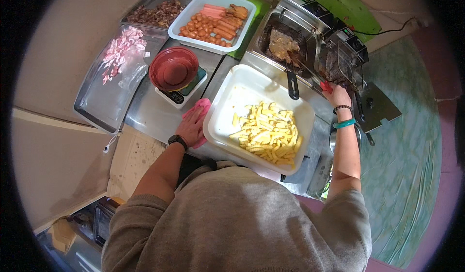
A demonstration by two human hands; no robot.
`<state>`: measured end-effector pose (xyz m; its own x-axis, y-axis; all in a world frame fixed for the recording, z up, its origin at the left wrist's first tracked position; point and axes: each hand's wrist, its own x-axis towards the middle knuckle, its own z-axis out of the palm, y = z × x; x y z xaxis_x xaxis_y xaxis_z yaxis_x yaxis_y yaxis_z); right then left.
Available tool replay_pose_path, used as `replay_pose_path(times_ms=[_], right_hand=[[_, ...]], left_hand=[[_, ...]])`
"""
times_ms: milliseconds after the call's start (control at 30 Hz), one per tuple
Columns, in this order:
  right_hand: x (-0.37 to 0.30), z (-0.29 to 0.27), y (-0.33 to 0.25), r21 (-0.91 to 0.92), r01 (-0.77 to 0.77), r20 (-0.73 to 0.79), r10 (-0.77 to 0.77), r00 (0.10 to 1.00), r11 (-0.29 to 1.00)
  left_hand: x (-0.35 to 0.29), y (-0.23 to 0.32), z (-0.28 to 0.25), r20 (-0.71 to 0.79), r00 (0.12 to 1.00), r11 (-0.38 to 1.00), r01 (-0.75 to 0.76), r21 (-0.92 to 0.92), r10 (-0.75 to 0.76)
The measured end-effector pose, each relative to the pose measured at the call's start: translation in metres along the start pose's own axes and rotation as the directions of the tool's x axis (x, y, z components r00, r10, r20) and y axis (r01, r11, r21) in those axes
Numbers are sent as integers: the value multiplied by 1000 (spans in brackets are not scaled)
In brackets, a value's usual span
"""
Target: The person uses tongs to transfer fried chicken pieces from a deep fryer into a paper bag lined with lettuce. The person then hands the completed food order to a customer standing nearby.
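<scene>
My left hand (pixel 192 124) presses down on a bunched pink cloth (pixel 204 108) on the steel counter, beside a white tub (pixel 219 80) of cut potato fries (pixel 271 134). My right hand (pixel 337 96) is closed round the red end of a long tool (pixel 315 74), which looks like tongs. Its dark far end reaches into the left fryer basket (pixel 265 34), against a pale brown piece of frying food (pixel 283 45). The basket's black handle (pixel 292 85) sticks out over the tub's rim. My palm hides part of the tool's grip.
A red-brown bowl (pixel 173 68) stands on a kitchen scale (pixel 181 95). Behind it, a pale blue tray (pixel 203 1) holds sausages and fried pieces. Steel trays with pink sliced meat (pixel 123 51) and dark meat (pixel 155 14) lie left. A second fryer basket (pixel 336 67) sits right.
</scene>
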<state>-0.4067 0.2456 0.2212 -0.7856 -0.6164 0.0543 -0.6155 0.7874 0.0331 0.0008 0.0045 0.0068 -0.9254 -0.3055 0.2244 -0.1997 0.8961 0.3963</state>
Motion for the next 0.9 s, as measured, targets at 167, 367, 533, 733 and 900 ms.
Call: replay_pose_path(times_ms=[167,367,533,733,900], right_hand=[[-11,-4,-18,101,-44,-144,58,988,994],[-16,-5,-8,21,82,31,-83,996,996],[-25,-10,-18,85,-42,-77,49,996,995],[-29,-25,-15,80,-42,23,40,999,996],[-35,-12,-5,-2,31,68,-31,997,1000]], left_hand=[[-4,-1,2,-10,1000,1000,4,-20,-4],[-1,0,1,26,999,1000,22,-9,-22],[-3,-2,4,-6,1000,1000,9,-20,-10],[-2,-4,5,-37,999,1000,-23,-4,23],[-2,-1,4,-17,1000,1000,-7,-21,6]])
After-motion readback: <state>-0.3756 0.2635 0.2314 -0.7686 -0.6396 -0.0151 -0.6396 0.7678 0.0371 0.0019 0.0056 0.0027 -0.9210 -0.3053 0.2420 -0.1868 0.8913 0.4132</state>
